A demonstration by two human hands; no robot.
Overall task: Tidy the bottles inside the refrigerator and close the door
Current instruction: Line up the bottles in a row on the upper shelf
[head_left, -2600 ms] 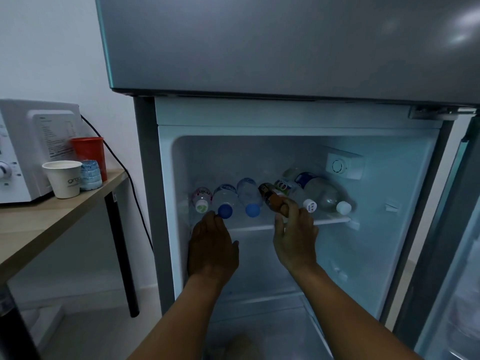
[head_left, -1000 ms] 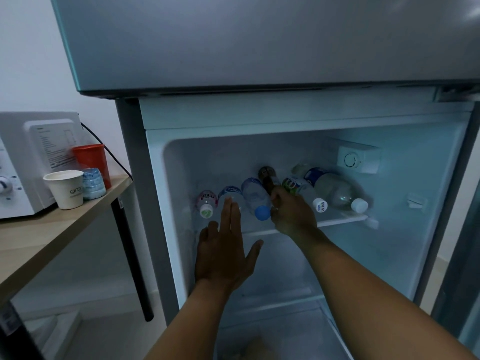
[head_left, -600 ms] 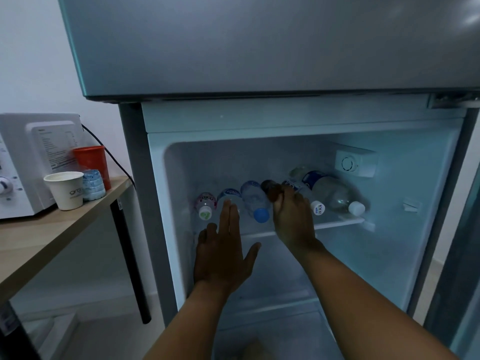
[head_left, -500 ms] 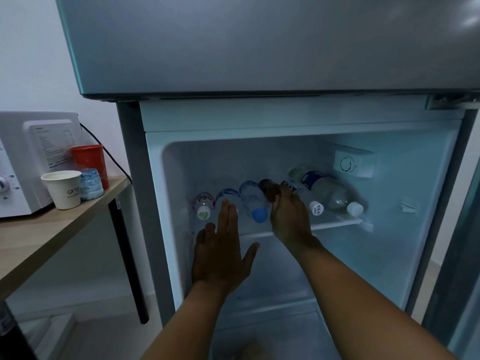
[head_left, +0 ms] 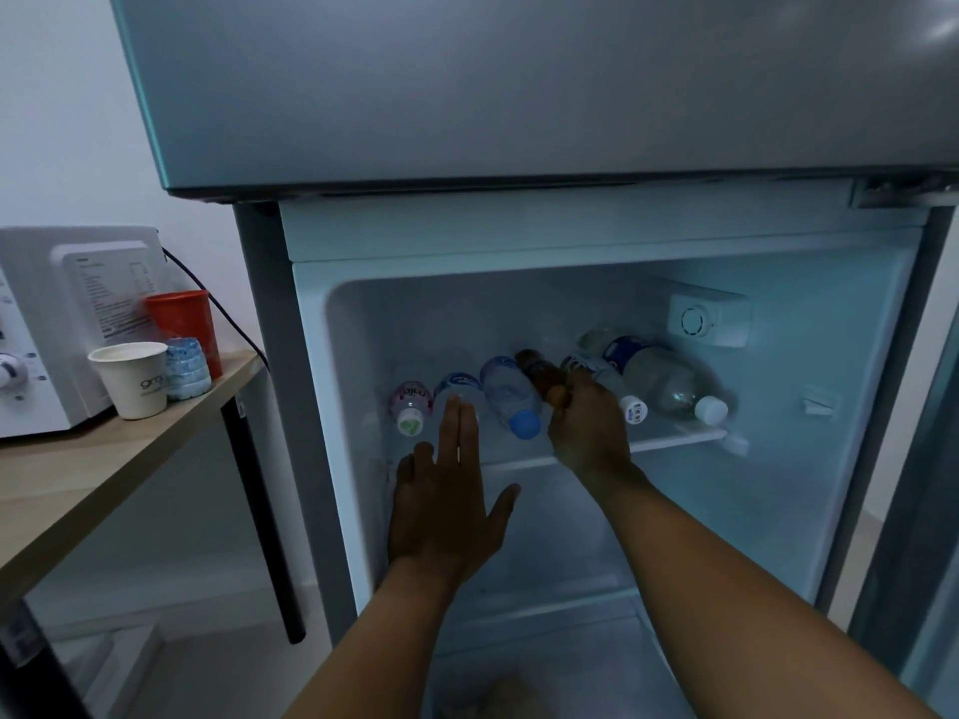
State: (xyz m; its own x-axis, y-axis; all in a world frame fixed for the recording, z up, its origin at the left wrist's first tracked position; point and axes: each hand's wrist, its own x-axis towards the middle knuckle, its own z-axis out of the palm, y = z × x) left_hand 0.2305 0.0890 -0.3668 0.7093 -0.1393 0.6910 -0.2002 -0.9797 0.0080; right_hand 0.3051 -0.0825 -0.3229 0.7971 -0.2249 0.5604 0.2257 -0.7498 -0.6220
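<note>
A big grey refrigerator (head_left: 519, 96) fills most of the frame, and its lower door is swung open at the right edge. The inside is lit in pale blue. A white shelf (head_left: 674, 439) is seen across the middle of the frame, and the bottles are laid on it on their sides, caps toward the front.

At the left of the frame a wooden table (head_left: 78, 474) is seen. A white microwave (head_left: 57, 324) is set on it, with a red cup (head_left: 181, 319), a white paper cup (head_left: 136, 378) and a small crushed plastic bottle (head_left: 187, 368) just beside it.

Two bare arms are stretched up from the bottom of the frame. The left hand (head_left: 446, 505) is held flat and wide open below the shelf, with nothing in it; its long fingertips are raised in front of a blue-label bottle (head_left: 456, 382). The right hand (head_left: 586, 428) is curled around the neck end of a dark brown bottle (head_left: 534, 368) in the middle of the row, though the cap is hidden, so how tight the hold is can only be guessed.

At the far left of the shelf a pink-label bottle (head_left: 412, 407) is laid. A clear bottle with a blue cap (head_left: 511, 397) is next to the brown one. To the right a white-cap bottle (head_left: 607, 378) and a bigger clear bottle (head_left: 669, 381) are laid at a slant.
</note>
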